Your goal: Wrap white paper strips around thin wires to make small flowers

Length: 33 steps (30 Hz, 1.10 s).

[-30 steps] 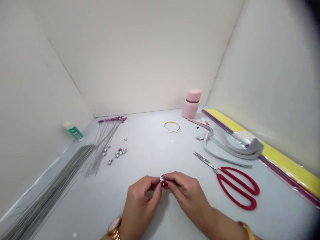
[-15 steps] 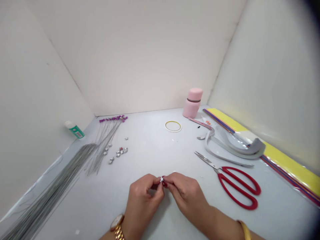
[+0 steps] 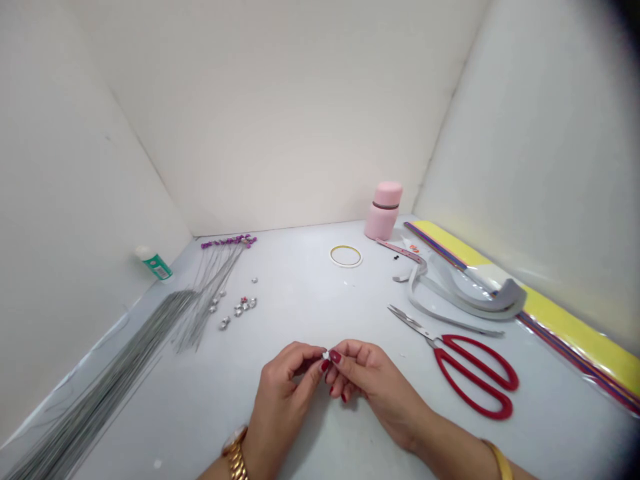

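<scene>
A tiny silvery-white piece (image 3: pixel 327 356) is pinched between the fingertips of both hands, near the bottom centre. My left hand (image 3: pixel 293 380) grips it between thumb and index finger from the left. From the right, my right hand (image 3: pixel 373 377) holds it with thumb and index finger, the other fingers curled below. Several small silver pieces (image 3: pixel 245 307) lie on the table to the left, a red one (image 3: pixel 244 299) among them. Fingertips hide much of the held piece.
Red-handled scissors (image 3: pixel 477 373) lie right of my hands, with grey-white strips (image 3: pixel 450 313) and yellow sheets (image 3: pixel 565 320) beyond. A tape ring (image 3: pixel 346 266) and pink bottle (image 3: pixel 383 220) stand further back. Left are wires (image 3: pixel 125 353), purple-tipped stems (image 3: pixel 227 241) and a green-white tube (image 3: pixel 157 265).
My right hand has turned, so its thumb now lies on top and its lower fingers show. Both hands still hold the small piece. The view has shifted slightly.
</scene>
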### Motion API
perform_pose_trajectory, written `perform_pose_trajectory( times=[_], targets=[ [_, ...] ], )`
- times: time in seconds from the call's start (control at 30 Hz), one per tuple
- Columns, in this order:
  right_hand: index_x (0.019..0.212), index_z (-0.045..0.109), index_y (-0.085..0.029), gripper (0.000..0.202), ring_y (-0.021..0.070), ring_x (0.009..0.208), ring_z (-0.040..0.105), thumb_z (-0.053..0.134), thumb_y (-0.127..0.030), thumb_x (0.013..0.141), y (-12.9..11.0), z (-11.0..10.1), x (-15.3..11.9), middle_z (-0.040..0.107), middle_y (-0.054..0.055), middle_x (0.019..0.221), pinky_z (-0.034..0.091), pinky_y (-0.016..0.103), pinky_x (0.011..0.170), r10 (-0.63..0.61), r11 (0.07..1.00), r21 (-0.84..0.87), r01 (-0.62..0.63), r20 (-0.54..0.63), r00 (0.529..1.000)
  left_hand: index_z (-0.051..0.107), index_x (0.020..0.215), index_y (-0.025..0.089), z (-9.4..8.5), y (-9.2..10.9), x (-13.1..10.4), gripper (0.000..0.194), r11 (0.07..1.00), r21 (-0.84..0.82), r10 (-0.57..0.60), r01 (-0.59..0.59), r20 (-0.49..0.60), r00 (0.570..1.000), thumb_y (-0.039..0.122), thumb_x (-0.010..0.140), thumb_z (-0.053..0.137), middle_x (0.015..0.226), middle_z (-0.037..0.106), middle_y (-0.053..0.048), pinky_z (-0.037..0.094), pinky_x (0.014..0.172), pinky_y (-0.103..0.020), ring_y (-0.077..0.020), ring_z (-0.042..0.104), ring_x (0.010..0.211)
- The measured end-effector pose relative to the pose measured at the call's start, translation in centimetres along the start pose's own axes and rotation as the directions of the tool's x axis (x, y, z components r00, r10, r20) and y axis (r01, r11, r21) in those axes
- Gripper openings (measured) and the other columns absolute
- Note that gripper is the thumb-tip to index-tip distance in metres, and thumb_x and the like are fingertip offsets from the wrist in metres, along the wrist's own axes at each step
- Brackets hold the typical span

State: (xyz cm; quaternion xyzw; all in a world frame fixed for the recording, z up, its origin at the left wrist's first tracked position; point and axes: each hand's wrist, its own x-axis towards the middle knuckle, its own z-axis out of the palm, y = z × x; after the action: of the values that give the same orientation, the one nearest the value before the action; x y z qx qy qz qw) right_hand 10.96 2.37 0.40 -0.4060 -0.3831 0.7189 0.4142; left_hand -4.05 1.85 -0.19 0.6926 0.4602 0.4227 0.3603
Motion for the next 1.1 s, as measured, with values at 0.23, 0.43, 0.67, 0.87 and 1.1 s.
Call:
perform_pose_trajectory(
  times=[0.23,0.43,0.67,0.87,1.1],
  targets=[
    [0.066,0.055,-0.012,0.032,0.0066,0.046,0.052,0.058,-0.043,0.073,0.00,0.15,-0.02,0.058,0.000,0.054,0.034,0.016,0.046,0.030,0.999,-0.014,-0.030,0.000,1.000,0.062,0.086,0.019,0.08,0.08,-0.04,0.015,1.000,0.005,0.002,-0.002,0.041,0.999,0.014,0.080,0.049,0.077,0.063,-0.003,0.049,0.064,-0.023,-0.0135,0.059,0.070],
    [0.065,0.055,-0.011,0.038,0.0067,0.046,0.053,0.055,-0.048,0.074,0.19,0.04,0.03,0.058,0.001,0.057,0.034,0.016,0.045,0.024,0.999,-0.048,-0.022,0.028,0.999,0.062,0.085,0.019,-0.01,0.37,0.06,0.017,0.999,0.042,0.029,-0.032,0.056,0.998,0.013,0.081,0.047,0.076,0.062,-0.004,0.048,0.065,-0.023,-0.0135,0.058,0.069],
    [0.066,0.055,-0.011,0.039,0.0064,0.045,0.052,0.051,-0.048,0.077,0.01,0.29,-0.17,0.057,0.000,0.055,0.034,0.016,0.045,0.000,0.997,-0.081,0.004,0.049,0.999,0.061,0.090,0.021,-0.08,0.46,-0.23,0.019,0.997,0.060,0.041,-0.044,0.060,0.997,0.013,0.081,0.047,0.078,0.062,-0.003,0.047,0.066,-0.022,-0.0133,0.058,0.071],
    [0.066,0.054,-0.011,0.040,0.0068,0.046,0.053,0.050,-0.049,0.077,0.01,0.27,-0.15,0.057,0.000,0.055,0.034,0.016,0.045,-0.010,0.996,-0.083,0.013,0.039,0.999,0.059,0.097,0.022,0.07,0.21,-0.33,0.022,0.998,0.044,0.050,-0.055,0.110,0.993,0.015,0.084,0.042,0.078,0.062,-0.003,0.046,0.067,-0.023,-0.0131,0.057,0.070],
    [0.072,0.054,-0.013,0.031,0.0074,0.047,0.051,0.050,-0.043,0.080,0.52,-0.05,-0.05,0.056,-0.001,0.055,0.036,0.018,0.046,-0.065,0.982,-0.179,0.061,-0.017,0.998,0.062,0.090,0.018,0.03,0.00,0.10,0.017,0.999,-0.029,-0.044,0.046,0.067,0.997,0.018,0.083,0.047,0.079,0.064,-0.004,0.047,0.067,-0.023,-0.0142,0.059,0.072]
  ],
)
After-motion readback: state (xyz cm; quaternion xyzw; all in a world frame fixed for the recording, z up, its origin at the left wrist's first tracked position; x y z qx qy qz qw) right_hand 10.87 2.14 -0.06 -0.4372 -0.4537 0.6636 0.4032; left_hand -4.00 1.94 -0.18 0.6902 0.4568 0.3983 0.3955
